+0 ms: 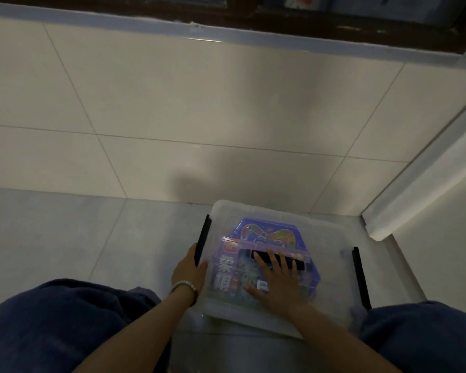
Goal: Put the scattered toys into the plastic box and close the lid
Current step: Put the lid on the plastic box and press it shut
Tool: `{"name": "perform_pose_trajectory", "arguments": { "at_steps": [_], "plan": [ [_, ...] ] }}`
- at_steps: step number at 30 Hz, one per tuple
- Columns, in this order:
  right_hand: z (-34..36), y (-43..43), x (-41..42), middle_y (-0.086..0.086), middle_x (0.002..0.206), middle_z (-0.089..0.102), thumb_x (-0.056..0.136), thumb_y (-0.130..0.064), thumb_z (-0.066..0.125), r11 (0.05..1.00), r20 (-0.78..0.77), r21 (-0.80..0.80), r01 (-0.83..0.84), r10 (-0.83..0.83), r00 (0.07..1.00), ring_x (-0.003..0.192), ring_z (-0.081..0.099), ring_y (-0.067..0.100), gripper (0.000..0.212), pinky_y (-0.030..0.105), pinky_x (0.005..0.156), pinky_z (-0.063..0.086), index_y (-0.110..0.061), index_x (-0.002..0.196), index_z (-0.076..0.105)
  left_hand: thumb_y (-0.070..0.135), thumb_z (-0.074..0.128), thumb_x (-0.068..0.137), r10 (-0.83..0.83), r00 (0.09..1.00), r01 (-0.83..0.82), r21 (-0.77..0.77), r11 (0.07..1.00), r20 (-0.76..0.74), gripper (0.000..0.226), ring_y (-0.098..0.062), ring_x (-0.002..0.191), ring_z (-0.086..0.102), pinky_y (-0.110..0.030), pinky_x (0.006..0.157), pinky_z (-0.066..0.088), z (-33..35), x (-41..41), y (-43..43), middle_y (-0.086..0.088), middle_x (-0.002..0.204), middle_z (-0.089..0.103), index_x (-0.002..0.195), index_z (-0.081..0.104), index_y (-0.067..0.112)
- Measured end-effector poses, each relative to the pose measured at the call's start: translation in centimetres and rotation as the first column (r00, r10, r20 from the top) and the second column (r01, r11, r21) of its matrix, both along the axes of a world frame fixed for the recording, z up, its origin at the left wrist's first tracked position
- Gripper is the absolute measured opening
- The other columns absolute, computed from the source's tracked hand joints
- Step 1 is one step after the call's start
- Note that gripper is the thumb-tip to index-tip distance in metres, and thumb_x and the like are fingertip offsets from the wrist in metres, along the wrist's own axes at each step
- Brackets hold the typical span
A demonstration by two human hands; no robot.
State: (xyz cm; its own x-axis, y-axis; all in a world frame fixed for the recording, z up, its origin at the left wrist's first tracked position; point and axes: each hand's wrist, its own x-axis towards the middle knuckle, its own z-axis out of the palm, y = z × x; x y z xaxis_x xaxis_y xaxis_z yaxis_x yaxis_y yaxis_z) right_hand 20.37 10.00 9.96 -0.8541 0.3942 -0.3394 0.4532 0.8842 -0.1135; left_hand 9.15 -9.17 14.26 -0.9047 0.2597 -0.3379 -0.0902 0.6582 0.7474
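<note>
The plastic box (331, 305) sits on the floor (65, 232) between the person's knees, its clear lid (253, 214) on and purple toy packs (267, 232) showing inside through it. The right hand (276, 281) lies flat on the lid with its fingers spread (fingertips over the black handle (301, 263) at the lid's middle). The left hand (189, 270) grips the black latch (203, 235) on the box's left side.

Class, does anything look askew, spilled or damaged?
Nothing stands out. The clear lid sits level on the clear plastic box, purple toy packs inside, right hand flat on top, left hand at its black latch.
</note>
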Motion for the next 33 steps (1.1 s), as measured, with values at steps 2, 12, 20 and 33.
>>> {"name": "perform_pose_trajectory", "arguments": {
  "at_steps": [2,12,20,33],
  "plan": [
    [1.0,0.3,0.3,0.004,0.154,0.029,0.069,-0.090,0.007,0.998,-0.007,-0.002,-0.059,0.059,0.998,0.139,0.013,0.026,0.087,0.038,0.110,-0.018,-0.047,0.143,-0.010,0.028,0.049,0.095,0.000,1.000,0.000,-0.028,1.000,-0.009,0.049,-0.029,0.104,0.060,-0.032,0.088,0.047,0.2,0.1,0.2,-0.011,0.125,0.060,0.141,0.035,0.020],
    [6.8,11.7,3.0,0.006,0.158,0.007,0.067,-0.070,0.064,0.727,-0.274,-0.364,0.581,-0.680,0.680,0.146,0.007,0.029,0.107,0.054,0.116,0.008,-0.025,0.149,0.012,0.035,0.073,0.077,-0.067,0.963,0.055,0.055,0.997,0.260,0.101,-0.035,0.128,0.043,-0.045,0.106,0.036,1.9,-4.5,2.1,-0.017,0.146,0.038,0.150,0.006,0.012],
    [4.6,15.1,7.9,0.022,0.113,0.062,0.069,-0.052,0.073,0.180,0.182,-0.725,0.664,-0.881,0.437,0.101,0.061,0.035,0.085,0.048,0.096,0.049,0.005,0.126,0.049,0.065,0.075,0.056,0.032,0.915,-0.039,0.011,0.999,0.402,0.100,-0.037,0.100,0.057,-0.049,0.094,0.047,0.4,-6.5,4.4,-0.022,0.115,0.060,0.128,0.050,0.000],
    [11.1,23.8,7.2,0.013,0.094,0.065,0.078,-0.038,0.072,0.189,0.066,-0.821,0.539,-0.906,0.418,0.074,0.063,0.023,0.052,0.025,0.050,0.051,-0.001,0.113,0.061,0.076,0.077,0.034,-0.004,0.881,-0.113,0.220,0.969,0.473,0.105,-0.035,0.090,0.065,-0.044,0.083,0.054,4.6,-9.5,13.6,-0.018,0.099,0.070,0.107,0.065,0.002]
  ]
}}
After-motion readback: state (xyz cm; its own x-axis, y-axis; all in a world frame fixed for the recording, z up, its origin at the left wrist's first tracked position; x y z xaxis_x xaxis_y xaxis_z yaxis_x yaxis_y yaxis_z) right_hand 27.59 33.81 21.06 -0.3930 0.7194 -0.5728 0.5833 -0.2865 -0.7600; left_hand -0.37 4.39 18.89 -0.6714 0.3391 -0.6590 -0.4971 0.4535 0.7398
